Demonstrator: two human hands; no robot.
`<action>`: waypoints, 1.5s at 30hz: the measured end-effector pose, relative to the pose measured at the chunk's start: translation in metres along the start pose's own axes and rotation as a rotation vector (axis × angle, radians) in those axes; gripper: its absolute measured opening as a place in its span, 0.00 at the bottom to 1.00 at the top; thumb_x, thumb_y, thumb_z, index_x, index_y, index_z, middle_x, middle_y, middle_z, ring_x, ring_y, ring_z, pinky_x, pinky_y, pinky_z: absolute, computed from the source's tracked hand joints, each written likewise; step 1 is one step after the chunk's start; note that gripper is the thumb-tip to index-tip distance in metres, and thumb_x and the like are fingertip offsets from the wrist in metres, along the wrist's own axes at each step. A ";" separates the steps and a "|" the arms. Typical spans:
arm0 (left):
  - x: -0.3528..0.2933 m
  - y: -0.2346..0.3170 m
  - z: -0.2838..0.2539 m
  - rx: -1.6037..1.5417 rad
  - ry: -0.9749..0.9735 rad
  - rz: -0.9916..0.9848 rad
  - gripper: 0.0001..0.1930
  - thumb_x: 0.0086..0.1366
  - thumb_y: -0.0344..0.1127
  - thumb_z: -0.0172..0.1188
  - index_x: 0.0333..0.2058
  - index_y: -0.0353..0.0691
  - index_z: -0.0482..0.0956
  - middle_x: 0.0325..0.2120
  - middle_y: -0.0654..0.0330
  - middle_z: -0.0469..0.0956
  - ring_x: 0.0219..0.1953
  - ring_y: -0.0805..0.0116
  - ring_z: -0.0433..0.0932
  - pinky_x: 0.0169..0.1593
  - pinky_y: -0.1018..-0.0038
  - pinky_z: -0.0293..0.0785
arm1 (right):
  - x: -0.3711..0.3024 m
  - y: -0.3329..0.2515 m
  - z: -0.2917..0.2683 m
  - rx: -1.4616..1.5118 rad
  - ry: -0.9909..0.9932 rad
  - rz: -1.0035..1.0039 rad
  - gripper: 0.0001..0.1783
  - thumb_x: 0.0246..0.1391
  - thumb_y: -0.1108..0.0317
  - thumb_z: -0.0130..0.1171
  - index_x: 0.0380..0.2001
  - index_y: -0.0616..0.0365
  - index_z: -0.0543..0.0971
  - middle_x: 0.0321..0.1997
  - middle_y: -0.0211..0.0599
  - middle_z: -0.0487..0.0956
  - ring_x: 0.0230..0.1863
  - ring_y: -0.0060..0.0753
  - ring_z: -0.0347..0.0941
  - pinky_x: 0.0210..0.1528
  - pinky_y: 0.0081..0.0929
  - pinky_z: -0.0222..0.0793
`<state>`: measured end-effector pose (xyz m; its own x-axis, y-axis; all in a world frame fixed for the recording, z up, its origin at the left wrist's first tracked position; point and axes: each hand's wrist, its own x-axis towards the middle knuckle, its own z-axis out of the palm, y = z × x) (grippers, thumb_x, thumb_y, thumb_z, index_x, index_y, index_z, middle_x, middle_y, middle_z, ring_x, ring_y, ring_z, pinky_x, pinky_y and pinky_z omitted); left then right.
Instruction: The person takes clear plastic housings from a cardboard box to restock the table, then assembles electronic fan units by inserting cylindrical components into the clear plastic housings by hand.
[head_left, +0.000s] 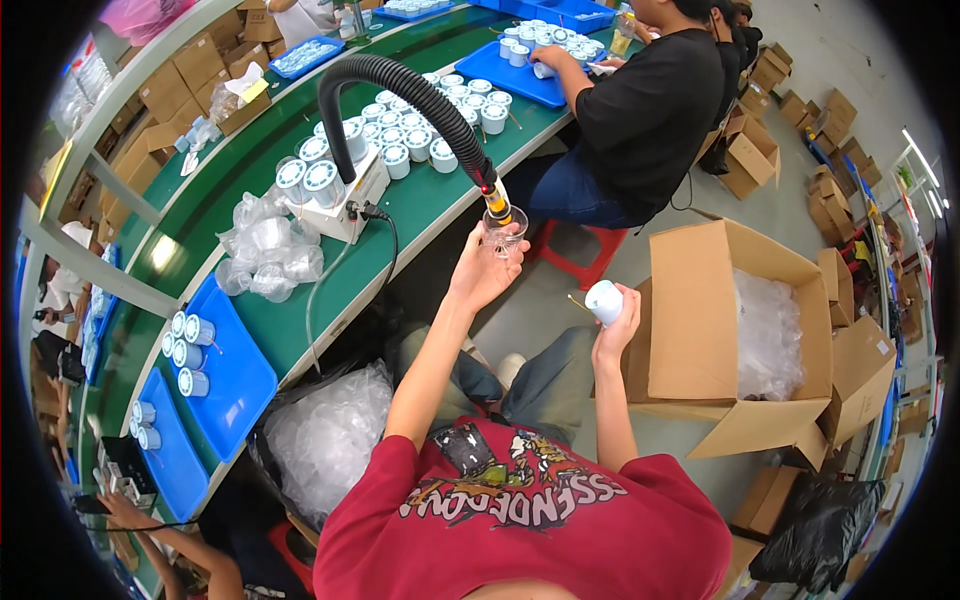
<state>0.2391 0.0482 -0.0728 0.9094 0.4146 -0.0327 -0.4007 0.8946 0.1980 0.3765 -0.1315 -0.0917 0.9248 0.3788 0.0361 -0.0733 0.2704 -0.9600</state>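
My left hand [484,268] is closed around a clear plastic cup [507,236], held up at the tip of a nozzle [496,205] on a black corrugated hose [415,85]. The hose arches over from a white box-shaped device [347,207] on the green bench. In my right hand [624,328] is a pale blue, cup-shaped piece [604,300], tilted, with a thin yellowish strand sticking out to the left. It is apart from the clear cup, above my lap. Loose clear cups [268,250] lie piled beside the device.
Several similar pale blue pieces [395,160] stand on the bench [420,210]. Blue trays [235,375] hold more. An open carton [690,320] with clear plastic is right; a bag of clear plastic [335,430] is left. A co-worker [655,100] sits ahead beside a red stool [590,265].
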 end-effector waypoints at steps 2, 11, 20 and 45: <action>-0.007 0.004 -0.006 -0.027 -0.101 0.023 0.22 0.66 0.50 0.45 0.50 0.39 0.66 0.41 0.46 0.71 0.37 0.64 0.73 0.39 0.75 0.72 | -0.003 -0.003 0.004 0.007 -0.017 0.011 0.14 0.60 0.57 0.40 0.34 0.54 0.71 0.31 0.28 0.72 0.28 0.18 0.70 0.18 0.15 0.57; -0.061 0.009 -0.010 0.159 -0.140 0.211 0.22 0.66 0.47 0.47 0.56 0.47 0.61 0.48 0.50 0.69 0.47 0.59 0.70 0.46 0.73 0.67 | -0.013 -0.021 0.017 0.041 -0.408 -0.065 0.14 0.59 0.60 0.39 0.30 0.56 0.71 0.31 0.32 0.73 0.31 0.21 0.70 0.25 0.18 0.63; -0.150 0.017 0.085 0.978 -0.082 0.444 0.35 0.45 0.30 0.69 0.53 0.38 0.63 0.45 0.57 0.68 0.46 0.67 0.70 0.46 0.72 0.69 | -0.078 -0.096 0.069 0.263 -1.386 0.277 0.43 0.49 0.49 0.47 0.61 0.70 0.52 0.26 0.48 0.76 0.24 0.28 0.71 0.27 0.18 0.65; -0.157 0.023 0.090 1.243 -0.181 0.471 0.33 0.41 0.31 0.72 0.49 0.37 0.70 0.45 0.59 0.65 0.43 0.69 0.70 0.48 0.73 0.68 | -0.095 -0.085 0.083 0.890 -1.547 0.920 0.42 0.48 0.55 0.46 0.61 0.71 0.48 0.18 0.51 0.73 0.17 0.35 0.68 0.23 0.25 0.65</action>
<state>0.0971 -0.0110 0.0257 0.7540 0.5249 0.3949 -0.3997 -0.1103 0.9100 0.2642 -0.1166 0.0097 -0.4963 0.8000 0.3371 -0.8265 -0.3166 -0.4654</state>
